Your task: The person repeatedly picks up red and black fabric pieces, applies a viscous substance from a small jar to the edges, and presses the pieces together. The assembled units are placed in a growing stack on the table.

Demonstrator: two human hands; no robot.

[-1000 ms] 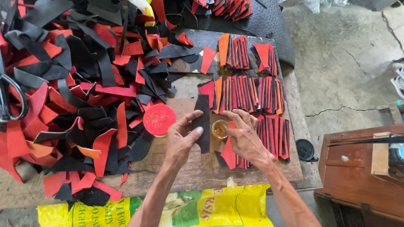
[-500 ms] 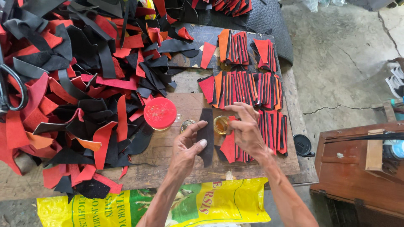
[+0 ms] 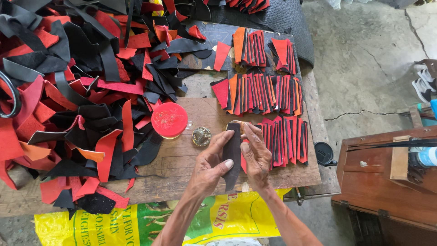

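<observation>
Both my hands hold one long black leather strip upright over the wooden board. My left hand pinches its left edge with thumb and fingers. My right hand presses on its right side, fingers laid along the strip. A red piece shows partly under my right hand. A small open tin with a dark, glossy content stands just left of the strip, next to a round red lid.
A big heap of red, black and orange leather scraps covers the left. Rows of cut red and black pieces lie to the right and behind. A yellow-green sack hangs in front. A wooden box stands at the right.
My left hand has slid up along the black strip, and my right hand has come down from the tin onto the strip's right side. The view has shifted slightly.
</observation>
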